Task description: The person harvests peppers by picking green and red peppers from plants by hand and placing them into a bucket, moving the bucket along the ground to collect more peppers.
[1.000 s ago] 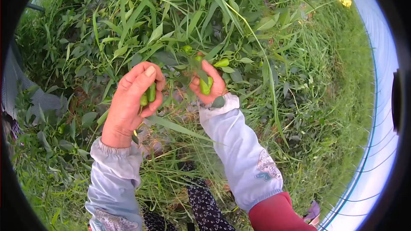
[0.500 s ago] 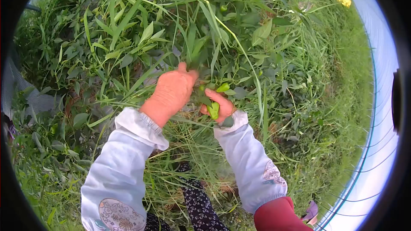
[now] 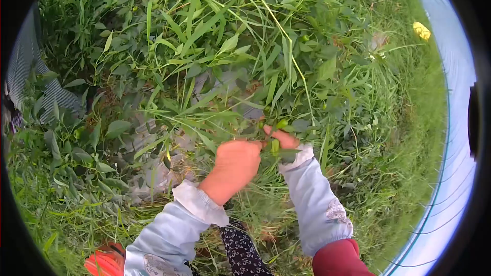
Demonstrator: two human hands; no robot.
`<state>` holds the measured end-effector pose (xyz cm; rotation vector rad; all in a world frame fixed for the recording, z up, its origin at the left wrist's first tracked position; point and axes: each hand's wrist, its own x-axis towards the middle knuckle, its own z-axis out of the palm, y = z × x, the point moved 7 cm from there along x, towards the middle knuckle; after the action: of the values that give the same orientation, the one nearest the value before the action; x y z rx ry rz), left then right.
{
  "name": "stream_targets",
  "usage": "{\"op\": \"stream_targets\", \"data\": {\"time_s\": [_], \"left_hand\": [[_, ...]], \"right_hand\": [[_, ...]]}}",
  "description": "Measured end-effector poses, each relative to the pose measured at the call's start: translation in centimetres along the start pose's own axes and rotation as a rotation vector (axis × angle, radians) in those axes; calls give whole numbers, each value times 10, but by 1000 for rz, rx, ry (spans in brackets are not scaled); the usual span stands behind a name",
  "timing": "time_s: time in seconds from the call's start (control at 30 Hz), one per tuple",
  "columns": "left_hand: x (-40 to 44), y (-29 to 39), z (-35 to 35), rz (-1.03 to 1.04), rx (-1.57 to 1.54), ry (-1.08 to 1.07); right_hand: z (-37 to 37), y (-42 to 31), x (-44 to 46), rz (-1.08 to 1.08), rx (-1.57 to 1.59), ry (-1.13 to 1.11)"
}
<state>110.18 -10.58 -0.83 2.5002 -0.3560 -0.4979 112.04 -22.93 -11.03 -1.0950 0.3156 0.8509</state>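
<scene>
My left hand [image 3: 236, 166] is closed, its back toward the camera, and blurred; whatever it grips is hidden beneath the fingers. Close to its right side is my right hand [image 3: 282, 139], thumb pointing up and left, fingers curled round a green pepper [image 3: 275, 147]. Another green pepper [image 3: 282, 123] shows just above that thumb. Leaves and stems surround both hands. Pale sleeve covers reach to both wrists.
Leafy pepper plants [image 3: 327, 69] and long grass blades spread ahead. A yellow object [image 3: 421, 31] lies at the right near white sheeting [image 3: 455, 122]. Dark netting [image 3: 61, 97] stands at the left, and a red-orange object [image 3: 106, 260] is at the lower left.
Since half a second ago, my left hand has moved down and right, and my right hand slightly right. One second ago green peppers showed in my left hand. The red-orange object has come into view.
</scene>
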Motion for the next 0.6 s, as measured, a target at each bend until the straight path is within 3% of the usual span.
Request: {"op": "stream_targets", "data": {"time_s": [0.07, 0.2, 0.27, 0.37, 0.43, 0.47, 0.53, 0.6], "left_hand": [[0, -6, -4, -30, -118, 20], [-3, -11, 2, -23, -59, -151], [-12, -12, 6, 22, -45, -205], [-22, -21, -2, 23, -129, -154], [-26, -38, -34, -50, -243, 277], [-28, -40, -37, -38, -245, 273], [-39, -73, -40, -317, -1198, 385], [-54, -94, -63, -411, -1357, 565]], "right_hand": [[-21, 14, 3, 39, -31, 85], [-21, 19, 6, 104, 50, 123], [-46, 37, 4, 327, -92, 144], [-35, 16, -2, 181, -23, 186], [-29, 6, -6, 139, -50, 228], [-30, 13, -3, 142, -36, 229], [-29, 26, 3, 143, -21, 235], [-21, 49, 13, 291, -160, 228]]}}
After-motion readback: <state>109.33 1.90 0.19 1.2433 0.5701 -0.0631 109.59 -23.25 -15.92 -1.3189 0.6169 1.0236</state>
